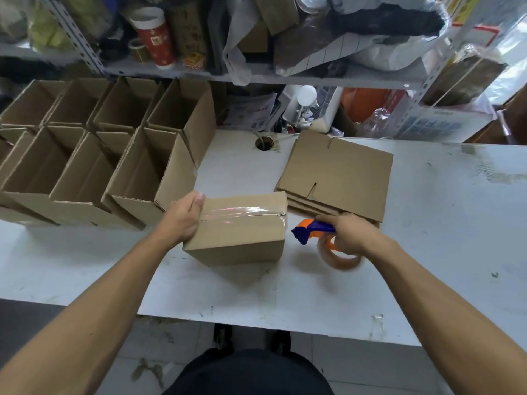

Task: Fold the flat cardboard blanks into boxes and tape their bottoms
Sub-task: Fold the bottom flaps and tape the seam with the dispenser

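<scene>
A folded cardboard box [242,238] lies upside down in the middle of the white table [427,252], a strip of clear tape running along its bottom seam. My left hand [182,220] grips the box's left end, thumb on top. My right hand [350,232] holds an orange and blue tape dispenser [310,230] just right of the box, its roll of tape low over the table. A small stack of flat cardboard blanks [339,172] lies behind my right hand.
Several open finished boxes [114,155] stand in rows on the table's left. A cable hole [264,143] sits in the table behind the box. Cluttered metal shelves [256,72] rise at the back. The table's near edge runs above the tiled floor.
</scene>
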